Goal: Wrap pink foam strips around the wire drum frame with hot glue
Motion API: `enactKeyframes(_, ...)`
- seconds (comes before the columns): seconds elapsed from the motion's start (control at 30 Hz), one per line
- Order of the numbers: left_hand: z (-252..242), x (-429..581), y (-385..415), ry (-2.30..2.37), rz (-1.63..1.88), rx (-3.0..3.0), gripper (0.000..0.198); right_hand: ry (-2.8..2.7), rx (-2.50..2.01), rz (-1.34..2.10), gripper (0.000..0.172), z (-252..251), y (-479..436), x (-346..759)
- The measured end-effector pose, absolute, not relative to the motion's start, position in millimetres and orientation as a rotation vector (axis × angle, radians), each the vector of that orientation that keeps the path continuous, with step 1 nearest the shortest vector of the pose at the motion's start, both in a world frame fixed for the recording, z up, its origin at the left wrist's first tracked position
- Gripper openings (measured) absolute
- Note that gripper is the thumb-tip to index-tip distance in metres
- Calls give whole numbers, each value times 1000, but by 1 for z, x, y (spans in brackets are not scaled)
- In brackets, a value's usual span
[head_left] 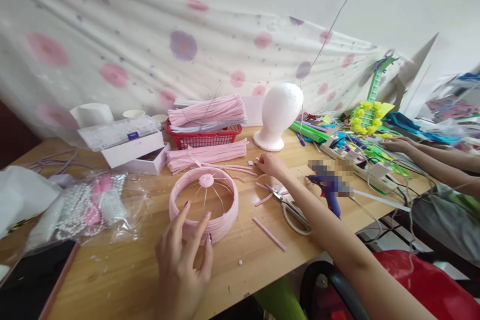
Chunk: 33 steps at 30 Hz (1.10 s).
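A round pink frame (230,210), its wall wrapped in fuzzy strands and thin spokes running to a pink hub, sits on the table. My left hand (183,255) is at its near side with the fingers spread, fingertips over the near rim and the thumb by the outer wall. Farther right, my right hand (272,166) reaches to the tabletop with its fingers drawn together; what is between them is hidden. Close to it lie a small white piece (250,163), pink pipe cleaners (210,155) in a bundle, and scissors (290,208). A cut pink pipe cleaner (269,234) lies nearer me.
Behind stand a red basket (204,139) of pipe cleaners and a white foam head (281,112). At left are white boxes (133,149) and bagged beads (92,205). A blue glue gun (330,195) and power strip (350,165) lie right, near another person's hands (399,145).
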<state>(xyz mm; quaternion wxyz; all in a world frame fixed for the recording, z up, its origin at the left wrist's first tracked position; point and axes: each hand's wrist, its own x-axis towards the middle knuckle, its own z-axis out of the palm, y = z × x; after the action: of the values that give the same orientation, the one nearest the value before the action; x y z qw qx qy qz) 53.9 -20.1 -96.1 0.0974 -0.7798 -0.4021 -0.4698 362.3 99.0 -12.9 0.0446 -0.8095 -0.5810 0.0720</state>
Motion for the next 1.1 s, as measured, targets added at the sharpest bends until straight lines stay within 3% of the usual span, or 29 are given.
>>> enactKeyframes(0.27, -95, 56, -24, -1290, -1400, -2338, 40, -1842, -2385, 171, 34, -5, 87, 365)
enactKeyframes(0.43, -88, 59, -30, -1343, -1395, -2399, 40, -1872, -2118, 89, 9, 8, 44, 352)
enactKeyframes(0.7, -85, 60, -30, -1381, -1384, -2462, 39, -1692, -1549, 218, 9, -4, -21, 306)
enactKeyframes(1.0, -84, 58, -32, -1394, -1310, -2470, 42, -1662, -1428, 300, 21, -29, -56, 271)
enactKeyframes(1.1, -82, 58, -33, -1398, -1295, -2493, 43, -1583, -1435, 365, 14, -35, -63, 261)
